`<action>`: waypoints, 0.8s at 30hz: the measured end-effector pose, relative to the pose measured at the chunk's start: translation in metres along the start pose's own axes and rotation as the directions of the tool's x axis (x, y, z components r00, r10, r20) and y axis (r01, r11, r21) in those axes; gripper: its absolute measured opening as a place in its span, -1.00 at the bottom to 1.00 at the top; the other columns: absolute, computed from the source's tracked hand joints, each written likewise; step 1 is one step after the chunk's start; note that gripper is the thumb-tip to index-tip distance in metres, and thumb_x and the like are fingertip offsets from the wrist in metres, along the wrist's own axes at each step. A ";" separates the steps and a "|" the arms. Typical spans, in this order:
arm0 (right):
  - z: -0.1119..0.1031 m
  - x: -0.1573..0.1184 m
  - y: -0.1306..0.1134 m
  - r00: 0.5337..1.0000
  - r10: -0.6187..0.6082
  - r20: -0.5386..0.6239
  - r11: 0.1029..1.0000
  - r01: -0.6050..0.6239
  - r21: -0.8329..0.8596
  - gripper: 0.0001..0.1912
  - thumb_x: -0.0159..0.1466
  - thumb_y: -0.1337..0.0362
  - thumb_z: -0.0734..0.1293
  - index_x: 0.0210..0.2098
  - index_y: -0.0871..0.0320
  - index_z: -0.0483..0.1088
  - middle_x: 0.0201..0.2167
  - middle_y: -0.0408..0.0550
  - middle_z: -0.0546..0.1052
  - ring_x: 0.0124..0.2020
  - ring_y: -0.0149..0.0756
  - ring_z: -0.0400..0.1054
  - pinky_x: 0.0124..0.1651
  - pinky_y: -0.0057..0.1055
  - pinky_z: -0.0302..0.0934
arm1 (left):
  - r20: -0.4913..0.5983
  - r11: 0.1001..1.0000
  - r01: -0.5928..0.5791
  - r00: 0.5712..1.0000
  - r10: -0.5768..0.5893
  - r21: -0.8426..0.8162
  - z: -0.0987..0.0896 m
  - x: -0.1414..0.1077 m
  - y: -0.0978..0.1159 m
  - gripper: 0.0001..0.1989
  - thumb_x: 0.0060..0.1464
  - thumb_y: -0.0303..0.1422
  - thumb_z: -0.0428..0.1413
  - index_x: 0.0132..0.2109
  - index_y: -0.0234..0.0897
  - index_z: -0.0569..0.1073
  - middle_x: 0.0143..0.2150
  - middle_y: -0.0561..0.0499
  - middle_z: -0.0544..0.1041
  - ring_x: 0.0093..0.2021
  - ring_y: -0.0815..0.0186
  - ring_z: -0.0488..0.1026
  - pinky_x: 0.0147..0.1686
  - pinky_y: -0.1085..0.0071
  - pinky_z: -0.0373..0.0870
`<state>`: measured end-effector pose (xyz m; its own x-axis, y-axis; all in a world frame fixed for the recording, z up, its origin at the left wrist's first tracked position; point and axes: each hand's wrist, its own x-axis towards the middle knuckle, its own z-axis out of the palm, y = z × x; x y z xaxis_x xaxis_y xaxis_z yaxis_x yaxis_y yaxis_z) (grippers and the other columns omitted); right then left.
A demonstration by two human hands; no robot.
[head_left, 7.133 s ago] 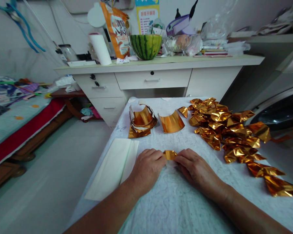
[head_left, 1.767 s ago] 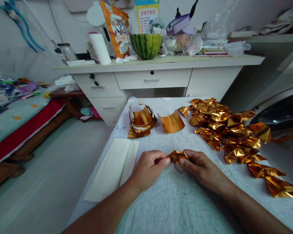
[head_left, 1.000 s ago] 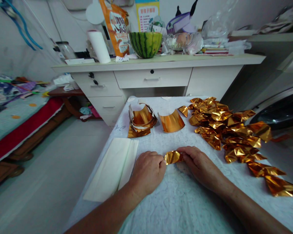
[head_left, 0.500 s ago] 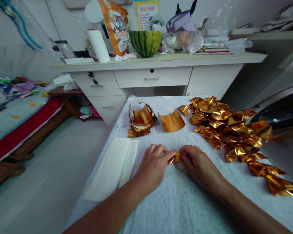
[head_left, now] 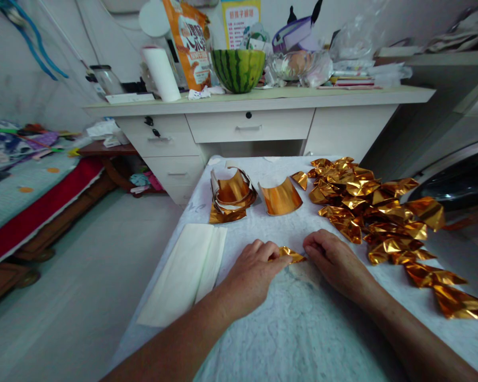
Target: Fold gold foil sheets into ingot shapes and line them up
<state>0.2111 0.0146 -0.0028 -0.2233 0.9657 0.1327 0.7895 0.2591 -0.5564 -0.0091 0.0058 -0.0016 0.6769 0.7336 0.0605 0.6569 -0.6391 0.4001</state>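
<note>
A small folded piece of gold foil (head_left: 293, 255) lies low over the cloth-covered table (head_left: 279, 334), between my two hands. My left hand (head_left: 253, 273) pinches its left end, thumb and fingers pressed together, so that end is hidden. Just beyond the foil's pointed right end is my right hand (head_left: 336, 262), its fingers curled together and no foil visible in them. Behind the hands rests a curved gold foil sheet (head_left: 281, 197). Left of that, a curled stack of foil sheets (head_left: 233, 191) shows gold and white faces. Several twisted gold foil pieces (head_left: 362, 196) form a heap at the right.
A folded whitish paper sheet (head_left: 183, 273) lies along the table's left side. Beyond the table stands a white desk (head_left: 258, 98) with a half watermelon (head_left: 238, 71), an orange bag (head_left: 191, 48) and a paper roll (head_left: 161, 74). A bed (head_left: 35, 185) is at left.
My right hand has drawn back slightly to the right, off the foil's right end, which now shows as a point. The left hand keeps its pinch, with the fingers slightly shifted.
</note>
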 end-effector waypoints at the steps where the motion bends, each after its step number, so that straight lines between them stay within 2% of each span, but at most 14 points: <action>1: 0.001 0.000 0.000 1.000 -0.005 0.010 1.000 0.006 -0.020 -0.83 0.29 0.30 0.18 -0.38 0.13 0.37 -0.41 -0.05 0.42 -0.33 -0.22 0.31 -0.24 -0.30 0.17 | -0.002 1.000 0.001 1.000 -0.001 -0.001 0.000 0.000 0.000 -0.41 0.09 -0.69 -0.05 0.17 -0.03 0.35 -0.11 0.02 0.38 -0.13 0.23 0.26 -0.11 0.31 0.26; 4: 0.006 -0.001 -0.002 1.000 -0.021 0.013 0.993 0.022 -0.113 -0.86 0.27 0.27 0.24 -0.39 0.13 0.37 -0.39 -0.02 0.42 -0.32 -0.19 0.28 -0.23 -0.28 0.13 | -0.008 1.000 0.000 1.000 0.000 -0.004 0.000 0.000 0.001 -0.40 0.08 -0.69 -0.04 0.18 -0.02 0.33 -0.10 0.02 0.38 -0.12 0.23 0.26 -0.11 0.30 0.25; 8: 0.013 -0.003 -0.004 1.000 -0.001 -0.019 0.969 -0.003 -0.246 -0.94 0.24 0.33 0.27 -0.36 0.12 0.39 -0.37 -0.01 0.40 -0.32 -0.18 0.24 -0.24 -0.29 0.06 | -0.002 1.000 0.013 1.000 -0.013 -0.016 -0.001 0.000 0.001 -0.44 0.11 -0.67 -0.04 0.14 -0.02 0.37 -0.11 0.02 0.38 -0.12 0.23 0.26 -0.10 0.31 0.26; 12: 0.015 -0.004 -0.002 1.000 0.017 -0.018 0.961 -0.021 -0.276 -0.88 0.25 0.37 0.25 -0.27 0.10 0.41 -0.31 0.01 0.41 -0.26 -0.14 0.25 -0.23 -0.28 0.03 | -0.014 0.999 0.018 1.000 -0.018 -0.040 0.000 0.001 -0.001 -0.48 0.13 -0.66 -0.03 0.13 -0.03 0.40 -0.10 0.03 0.39 -0.11 0.24 0.26 -0.08 0.32 0.26; 15: 0.012 -0.004 -0.003 1.000 -0.001 -0.016 0.975 -0.002 -0.221 -0.84 0.24 0.42 0.21 -0.25 0.11 0.39 -0.29 0.01 0.41 -0.24 -0.12 0.24 -0.21 -0.25 0.06 | -0.022 0.999 0.013 1.000 -0.014 -0.049 0.003 0.001 -0.003 -0.51 0.15 -0.64 -0.02 0.11 -0.04 0.42 -0.10 0.02 0.39 -0.11 0.25 0.27 -0.09 0.31 0.26; 20: 0.009 -0.005 -0.017 0.987 -0.159 -0.036 0.986 0.161 0.052 -0.83 0.23 0.49 0.17 -0.28 0.14 0.31 -0.31 -0.02 0.41 -0.24 -0.21 0.28 -0.18 -0.30 0.15 | -0.022 0.998 0.016 1.000 -0.017 -0.055 0.004 0.002 -0.005 -0.50 0.14 -0.65 -0.03 0.12 -0.05 0.42 -0.11 0.01 0.39 -0.11 0.24 0.27 -0.09 0.30 0.26; 24: 0.013 -0.005 -0.029 0.993 -0.109 0.038 0.984 0.103 0.144 -0.87 0.25 0.45 0.18 -0.31 0.12 0.29 -0.41 -0.11 0.42 -0.37 -0.30 0.30 -0.32 -0.39 0.15 | -0.025 0.995 0.029 0.999 -0.032 -0.099 0.001 0.002 -0.005 -0.56 0.15 -0.64 -0.06 0.07 -0.11 0.40 -0.07 0.01 0.40 -0.08 0.23 0.28 -0.05 0.28 0.26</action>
<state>0.1823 0.0024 0.0022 -0.3297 0.9302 0.1614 0.6719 0.3513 -0.6520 -0.0105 0.0100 -0.0047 0.6471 0.7591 0.0711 0.6400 -0.5915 0.4905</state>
